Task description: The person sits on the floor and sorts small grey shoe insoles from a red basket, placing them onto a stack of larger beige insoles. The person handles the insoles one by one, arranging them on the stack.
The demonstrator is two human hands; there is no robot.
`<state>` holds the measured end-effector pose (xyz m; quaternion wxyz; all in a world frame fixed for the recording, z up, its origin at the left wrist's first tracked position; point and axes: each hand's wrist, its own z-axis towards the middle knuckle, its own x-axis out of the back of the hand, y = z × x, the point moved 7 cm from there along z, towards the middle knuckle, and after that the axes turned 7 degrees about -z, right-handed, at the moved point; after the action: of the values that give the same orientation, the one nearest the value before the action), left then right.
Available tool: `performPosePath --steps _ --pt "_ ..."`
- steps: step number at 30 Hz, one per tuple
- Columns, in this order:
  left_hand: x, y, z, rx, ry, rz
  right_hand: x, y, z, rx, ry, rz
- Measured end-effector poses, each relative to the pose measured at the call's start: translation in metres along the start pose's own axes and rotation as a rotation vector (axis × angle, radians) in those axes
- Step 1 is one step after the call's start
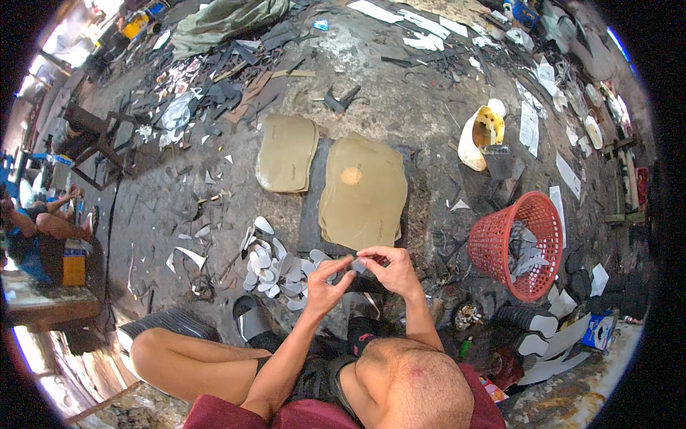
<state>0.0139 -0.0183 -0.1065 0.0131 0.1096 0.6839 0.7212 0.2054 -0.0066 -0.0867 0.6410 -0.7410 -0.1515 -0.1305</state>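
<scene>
Your left hand (325, 280) and right hand (389, 266) meet in front of your knees, and between them you pinch a small grey cut-out piece (359, 265). The grip of each hand is closed on that piece: left thumb and forefinger clamp its left edge, right fingertips curl over its top and right edge. The piece is mostly covered by your fingers, so its full shape cannot be told.

Just to the left of your left hand, on the floor, lies a heap of pale grey cut-out pieces (271, 270), overlapping one another. Directly beyond your hands a stack of olive-tan sheets (364, 193) rests on a dark mat (311, 214), and a second, smaller olive-tan stack (287, 153) lies further off to the left of it. Well to the right of your right hand stands a red plastic basket (500, 239) holding grey scraps. Beyond it a yellow and white container (480, 132) lies tipped on the floor. Below your left wrist a grey sandal (251, 319) sits by your leg.
</scene>
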Motion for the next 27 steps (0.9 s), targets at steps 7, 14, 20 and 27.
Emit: performPosePath --steps 7,14,20,27 --pt "0.002 -0.024 0.02 0.395 0.295 -0.69 0.041 -0.048 0.012 0.305 0.271 -0.758" --pt "-0.034 0.004 0.09 -0.161 0.04 0.487 0.089 -0.086 0.036 0.455 0.581 -0.599" --pt "-0.034 -0.016 0.08 -0.359 -0.094 0.826 0.006 -0.053 0.038 0.433 0.304 -0.597" --pt "-0.025 -0.013 0.085 -0.382 -0.115 0.735 0.013 -0.028 0.045 0.397 0.335 -0.702"
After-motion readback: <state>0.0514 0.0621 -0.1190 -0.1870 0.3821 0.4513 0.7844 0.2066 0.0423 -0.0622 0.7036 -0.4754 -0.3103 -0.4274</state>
